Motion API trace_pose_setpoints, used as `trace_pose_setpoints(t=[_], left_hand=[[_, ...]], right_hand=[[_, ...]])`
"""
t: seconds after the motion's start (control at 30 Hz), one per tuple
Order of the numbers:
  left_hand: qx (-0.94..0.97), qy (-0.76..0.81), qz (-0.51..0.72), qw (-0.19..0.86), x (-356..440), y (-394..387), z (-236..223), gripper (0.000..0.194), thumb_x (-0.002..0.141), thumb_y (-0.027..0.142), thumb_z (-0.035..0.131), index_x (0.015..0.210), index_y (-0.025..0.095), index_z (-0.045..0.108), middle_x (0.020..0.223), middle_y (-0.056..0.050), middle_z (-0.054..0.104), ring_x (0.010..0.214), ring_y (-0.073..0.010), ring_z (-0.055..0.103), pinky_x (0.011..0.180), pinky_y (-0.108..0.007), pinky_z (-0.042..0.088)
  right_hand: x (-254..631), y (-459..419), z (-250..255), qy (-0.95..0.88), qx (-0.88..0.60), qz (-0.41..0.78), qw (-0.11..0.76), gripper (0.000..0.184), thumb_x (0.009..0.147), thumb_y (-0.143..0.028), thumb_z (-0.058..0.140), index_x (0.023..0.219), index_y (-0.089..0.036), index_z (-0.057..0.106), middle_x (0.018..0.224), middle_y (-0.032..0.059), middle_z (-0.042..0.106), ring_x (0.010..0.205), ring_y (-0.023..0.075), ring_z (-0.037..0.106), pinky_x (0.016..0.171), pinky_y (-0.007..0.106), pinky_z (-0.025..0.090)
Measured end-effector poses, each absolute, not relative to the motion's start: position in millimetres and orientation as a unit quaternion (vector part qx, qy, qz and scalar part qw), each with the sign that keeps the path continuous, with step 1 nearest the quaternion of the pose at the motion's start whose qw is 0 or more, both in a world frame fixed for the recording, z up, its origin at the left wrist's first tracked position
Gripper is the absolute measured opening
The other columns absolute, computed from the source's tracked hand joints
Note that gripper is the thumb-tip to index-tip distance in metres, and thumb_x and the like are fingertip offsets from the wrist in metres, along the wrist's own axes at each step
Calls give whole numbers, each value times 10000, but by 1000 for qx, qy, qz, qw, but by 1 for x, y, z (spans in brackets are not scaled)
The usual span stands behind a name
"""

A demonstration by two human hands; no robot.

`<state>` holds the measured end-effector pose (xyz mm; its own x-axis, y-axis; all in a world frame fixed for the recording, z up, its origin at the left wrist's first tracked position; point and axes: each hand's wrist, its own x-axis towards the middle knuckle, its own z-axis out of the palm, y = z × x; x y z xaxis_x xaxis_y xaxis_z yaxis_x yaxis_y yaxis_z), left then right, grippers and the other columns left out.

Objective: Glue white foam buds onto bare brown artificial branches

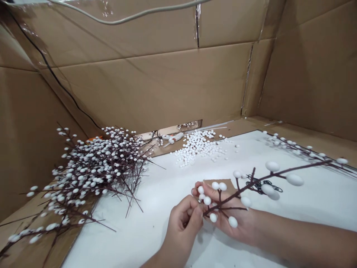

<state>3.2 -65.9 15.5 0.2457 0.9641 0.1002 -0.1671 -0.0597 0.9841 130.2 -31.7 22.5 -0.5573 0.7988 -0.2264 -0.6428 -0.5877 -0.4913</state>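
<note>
Your left hand (pixel 182 223) and your right hand (pixel 228 219) come in close at the bottom of the view, together over one branch (pixel 240 191). The right lies palm up beneath it, fingers curling round its dark twigs, while the left pinches in near that palm, its fingertips (pixel 197 212) closed so tightly that you cannot tell whether they hold anything. That branch sits right in your hands, above a white sheet (pixel 134 208) that covers the surface, its long tip reaching off to the right. White foam balls (pixel 295 180) sit on its twig ends, and no bare tip shows from here, though your fingers hide a few. Look left: a big heap of branches (pixel 95 167), thick with the same balls, spills off the sheet onto the cardboard, so plenty looks finished already. Another branch (pixel 292 147) lies along the far edge of the sheet. At the back, a loose scatter of balls (pixel 198 147) waits, a good many left, beside a glue gun (pixel 173 138) and some long clear glue sticks (pixel 208 127). A coil of black wire (pixel 263 185) shows behind the branch, and a scrap of cardboard (pixel 217 184) stands behind your fingers. Brown cardboard walls (pixel 139 89) box everything in.
</note>
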Motion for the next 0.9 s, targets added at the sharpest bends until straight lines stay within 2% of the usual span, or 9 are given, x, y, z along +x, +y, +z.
trace_pose_setpoints(t=[0.2,0.33,0.6,0.9], left_hand=[[540,363,498,574,4,-66,19,381,756,484,556,589,178,405,508,77,318,428,-46,222,408,-197,162],[537,360,495,580,5,-66,21,370,750,475,569,582,175,432,484,82,311,415,-48,214,405,-198,169],[526,370,494,585,6,-67,24,368,725,479,593,577,177,442,467,83,333,416,-55,218,431,-203,208],[550,381,474,572,4,-67,22,388,734,507,567,573,179,436,440,86,320,405,-55,230,422,-210,174]], right_hand=[[127,-37,29,-202,-224,853,425,211,637,-254,752,649,-133,580,583,-38,508,494,45,430,462,157,361],[125,-37,27,-230,-212,853,418,209,667,-266,724,643,-139,560,562,-44,477,457,37,363,422,151,295],[127,-41,24,-235,-250,833,435,200,614,-217,751,641,-147,566,610,-38,443,559,59,377,505,158,327],[127,-44,32,-236,-260,834,426,289,535,-280,800,613,-145,556,563,-57,410,495,45,325,449,159,272]])
